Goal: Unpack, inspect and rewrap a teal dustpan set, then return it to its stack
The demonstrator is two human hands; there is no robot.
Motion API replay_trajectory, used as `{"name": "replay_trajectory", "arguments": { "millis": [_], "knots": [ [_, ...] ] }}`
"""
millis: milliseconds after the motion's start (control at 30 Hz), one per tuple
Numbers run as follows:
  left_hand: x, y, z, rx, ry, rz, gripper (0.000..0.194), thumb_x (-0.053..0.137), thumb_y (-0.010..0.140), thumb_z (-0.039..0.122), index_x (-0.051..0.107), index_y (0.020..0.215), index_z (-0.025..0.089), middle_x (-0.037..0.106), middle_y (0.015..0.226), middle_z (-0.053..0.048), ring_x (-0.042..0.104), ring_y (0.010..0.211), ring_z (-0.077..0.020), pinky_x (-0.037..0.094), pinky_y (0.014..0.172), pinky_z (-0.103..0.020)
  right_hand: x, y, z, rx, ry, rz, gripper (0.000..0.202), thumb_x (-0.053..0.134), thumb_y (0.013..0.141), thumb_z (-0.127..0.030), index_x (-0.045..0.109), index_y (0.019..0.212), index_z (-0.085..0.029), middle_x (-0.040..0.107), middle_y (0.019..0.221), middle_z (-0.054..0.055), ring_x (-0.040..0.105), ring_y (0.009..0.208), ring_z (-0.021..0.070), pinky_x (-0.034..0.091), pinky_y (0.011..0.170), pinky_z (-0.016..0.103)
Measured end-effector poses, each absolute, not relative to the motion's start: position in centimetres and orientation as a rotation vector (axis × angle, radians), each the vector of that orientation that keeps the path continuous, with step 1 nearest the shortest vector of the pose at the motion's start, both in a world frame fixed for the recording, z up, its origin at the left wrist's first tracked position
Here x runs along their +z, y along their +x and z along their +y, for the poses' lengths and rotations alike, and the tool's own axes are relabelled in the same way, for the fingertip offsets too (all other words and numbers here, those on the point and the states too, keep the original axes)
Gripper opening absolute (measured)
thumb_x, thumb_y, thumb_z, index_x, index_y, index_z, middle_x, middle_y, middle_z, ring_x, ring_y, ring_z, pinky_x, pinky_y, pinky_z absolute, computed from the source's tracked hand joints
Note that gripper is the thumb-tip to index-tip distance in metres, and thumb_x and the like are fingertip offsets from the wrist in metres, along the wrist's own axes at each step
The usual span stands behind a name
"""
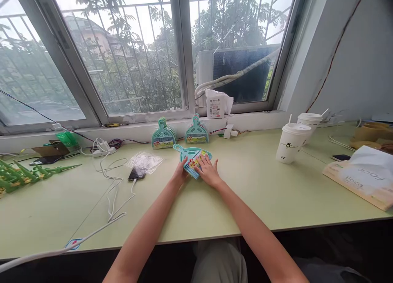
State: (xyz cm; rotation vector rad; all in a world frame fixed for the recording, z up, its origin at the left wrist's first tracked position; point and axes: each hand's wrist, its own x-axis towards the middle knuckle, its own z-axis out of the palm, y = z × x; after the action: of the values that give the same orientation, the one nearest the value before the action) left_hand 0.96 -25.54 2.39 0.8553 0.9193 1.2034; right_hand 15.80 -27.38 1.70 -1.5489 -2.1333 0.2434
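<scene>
Tilted above the table in front of me is a mint-green mini dustpan and brush set (190, 154) with a colourful label. Its handle points to the upper left and its bristles are at the lower edge. My left hand (180, 171) grips the set's lower left side, thumb on the front and the other fingers hidden behind. Across the label lies my right hand (209, 171), fingers stretched out and thumb spread. Behind, against the sill, lean a left stack of similar sets (162, 135) and a right stack of similar sets (197, 131).
To the left are a crumpled clear plastic bag (147, 161), a phone (136, 174) on a white cable (112, 189), and green artificial stems (26, 174). Rightward stand a white paper cup (290, 146), another cup (310, 118) and a tissue pack (362, 174).
</scene>
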Motion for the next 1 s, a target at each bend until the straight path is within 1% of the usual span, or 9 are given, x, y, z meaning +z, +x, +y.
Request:
{"name": "replay_trajectory", "arguments": {
  "millis": [167, 267, 367, 433, 500, 567, 633, 867, 1000],
  "knots": [
    [1.9, 0.4, -24.9, 1.291, 0.88, 0.969, 0.049, 0.069, 0.061, 0.015, 0.053, 0.108, 0.018, 0.065, 0.09, -0.004, 0.063, 0.072, -0.0143, 0.051, 0.064, -0.025, 1.9, 15.8, -27.8, 0.228, -1.553, -2.13, 0.063, 0.02, 0.093, -0.058, 0.026, 0.147, -0.027, 0.019, 0.157, 0.006, 0.011, 0.145, 0.0251, -0.006, 0.109, 0.065],
    [1.7, 0.4, -24.7, 1.299, 0.874, 0.952, 0.05, 0.067, 0.059, 0.012, 0.053, 0.107, 0.017, 0.065, 0.089, -0.004, 0.063, 0.072, -0.0152, 0.053, 0.065, -0.026, 2.1, 15.8, -28.0, 0.191, -1.539, -2.012, 0.056, 0.025, 0.093, -0.056, 0.041, 0.139, -0.029, 0.031, 0.152, 0.006, 0.023, 0.141, 0.0243, 0.005, 0.113, 0.058],
    [1.8, 0.4, -24.7, 1.303, 0.886, 0.887, 0.05, 0.068, 0.059, 0.012, 0.053, 0.106, 0.016, 0.066, 0.096, -0.007, 0.065, 0.082, -0.0189, 0.054, 0.076, -0.031, 2.3, 16.3, -27.5, 0.247, -1.54, -1.682, 0.056, 0.038, 0.091, -0.051, 0.037, 0.141, -0.026, 0.025, 0.154, 0.007, 0.018, 0.142, 0.0251, 0.014, 0.114, 0.054],
    [2.0, 0.4, -24.8, 1.312, 0.899, 0.841, 0.049, 0.068, 0.059, 0.012, 0.055, 0.106, 0.015, 0.066, 0.102, -0.008, 0.066, 0.088, -0.021, 0.054, 0.083, -0.034, 2.5, 16.7, -27.0, 0.515, -1.496, -1.409, 0.067, 0.048, 0.087, -0.047, 0.027, 0.145, -0.019, 0.027, 0.153, 0.013, 0.024, 0.141, 0.0264, 0.024, 0.112, 0.05],
    [2.3, 0.5, -24.9, 1.307, 0.914, 0.812, 0.049, 0.069, 0.059, 0.012, 0.056, 0.106, 0.014, 0.066, 0.105, -0.009, 0.065, 0.092, -0.0222, 0.053, 0.087, -0.036, 2.5, 17.1, -26.5, 0.948, -1.32, -1.201, 0.066, 0.052, 0.085, -0.042, 0.031, 0.141, -0.015, 0.044, 0.143, 0.017, 0.046, 0.129, 0.0255, 0.039, 0.105, 0.044],
    [2.5, 0.5, -25.1, 1.282, 0.93, 0.8, 0.051, 0.07, 0.058, 0.012, 0.057, 0.108, 0.014, 0.066, 0.105, -0.009, 0.065, 0.093, -0.0228, 0.052, 0.089, -0.037, 2.4, 17.2, -26.2, 1.289, -1.079, -1.061, 0.048, 0.054, 0.085, -0.033, 0.044, 0.128, -0.015, 0.061, 0.124, 0.014, 0.064, 0.106, 0.0211, 0.05, 0.095, 0.038],
    [2.7, 0.6, -25.3, 1.241, 0.952, 0.787, 0.054, 0.072, 0.057, 0.013, 0.058, 0.11, 0.014, 0.066, 0.106, -0.01, 0.065, 0.094, -0.0232, 0.052, 0.09, -0.037, 2.2, 17.2, -26.1, 1.397, -0.944, -0.954, 0.029, 0.058, 0.081, -0.022, 0.054, 0.109, -0.017, 0.069, 0.106, 0.008, 0.069, 0.086, 0.0168, 0.055, 0.087, 0.034],
    [2.8, 0.3, -24.9, 1.101, 1.158, 0.78, 0.061, 0.076, 0.065, 0.029, 0.055, 0.121, 0.019, 0.062, 0.118, -0.012, 0.059, 0.107, -0.0275, 0.048, 0.092, -0.042, 2.0, 17.6, -26.0, 1.352, -0.919, -0.802, 0.023, 0.066, 0.073, -0.012, 0.056, 0.092, -0.018, 0.072, 0.085, 0.003, 0.069, 0.07, 0.0143, 0.06, 0.074, 0.032],
    [3.1, -2.1, -23.8, 1.235, 1.343, 1.149, 0.046, 0.044, 0.086, 0.052, 0.061, 0.114, 0.018, 0.062, 0.116, -0.014, 0.053, 0.115, -0.0304, 0.04, 0.099, -0.048, 2.1, 18.2, -25.7, 1.354, -0.901, -0.763, 0.025, 0.069, 0.071, -0.013, 0.055, 0.091, -0.018, 0.071, 0.083, 0.003, 0.069, 0.068, 0.0157, 0.06, 0.07, 0.034]
  ]
}}
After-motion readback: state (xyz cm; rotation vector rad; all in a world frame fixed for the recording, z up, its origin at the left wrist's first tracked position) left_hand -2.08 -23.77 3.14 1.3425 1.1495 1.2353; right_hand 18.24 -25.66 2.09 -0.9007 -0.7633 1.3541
